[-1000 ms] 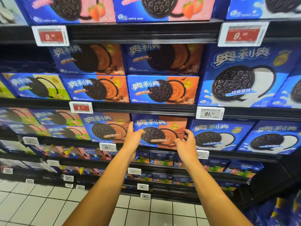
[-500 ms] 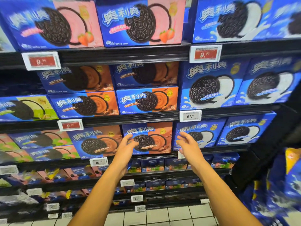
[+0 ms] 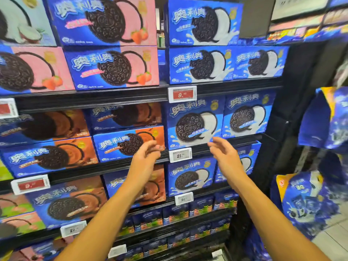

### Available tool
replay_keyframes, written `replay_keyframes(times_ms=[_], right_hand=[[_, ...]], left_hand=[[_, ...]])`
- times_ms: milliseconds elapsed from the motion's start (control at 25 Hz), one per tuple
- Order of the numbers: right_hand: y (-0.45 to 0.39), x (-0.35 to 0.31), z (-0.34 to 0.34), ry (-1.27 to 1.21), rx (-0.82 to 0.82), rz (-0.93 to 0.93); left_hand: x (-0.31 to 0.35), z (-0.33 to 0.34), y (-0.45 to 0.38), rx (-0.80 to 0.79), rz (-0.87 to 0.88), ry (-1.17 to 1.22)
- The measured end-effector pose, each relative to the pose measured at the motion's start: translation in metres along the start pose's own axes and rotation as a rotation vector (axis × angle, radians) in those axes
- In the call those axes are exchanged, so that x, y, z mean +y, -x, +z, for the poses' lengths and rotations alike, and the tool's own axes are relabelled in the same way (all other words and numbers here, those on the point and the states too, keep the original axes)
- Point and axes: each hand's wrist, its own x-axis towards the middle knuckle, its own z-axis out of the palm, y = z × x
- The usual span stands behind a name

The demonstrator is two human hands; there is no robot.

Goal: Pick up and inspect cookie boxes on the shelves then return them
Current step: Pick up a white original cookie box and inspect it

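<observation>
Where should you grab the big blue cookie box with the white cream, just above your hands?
Take the blue box by its left and right edges, reaching straight in from the front. It stands upright, facing out, with boxes close on both sides, so only a two-handed grip suits it.

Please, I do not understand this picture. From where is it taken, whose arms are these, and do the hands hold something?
The picture comes from a camera worn on a person's head, looking forward and down, so the two bare arms are that person's own. There is no robot. In front stand store shelves full of cookie boxes, with price tags on the shelf edges. The left hand is raised before an orange and blue cookie box. The right hand is raised near a blue and white cookie box. Both hands are empty, with loose fingers, and neither grips a box. Blue bags hang at the right.
</observation>
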Motion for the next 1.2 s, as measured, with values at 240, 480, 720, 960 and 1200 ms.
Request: replay_keyframes(times_ms=[240,480,720,960,1200], right_hand=[[-0.071,-0.015,-0.03,0.042,0.132,-0.044],[-0.097,0.0,-0.025,0.143,0.076,-0.079],[-0.102,0.007,-0.016,0.129,0.115,-0.094],[-0.105,0.011,-0.015,0.0,0.104,-0.064],[-0.105,0.005,-0.015,-0.085,0.066,0.005]], left_hand=[[0.034,0.061,-0.05,0.211,0.127,-0.063],[0.031,0.101,-0.069,0.349,0.061,-0.157],[0.043,0.105,-0.079,0.417,-0.008,-0.179],[0.049,0.108,-0.073,0.354,-0.052,-0.218],[0.061,0.105,-0.076,0.353,-0.095,-0.344]])
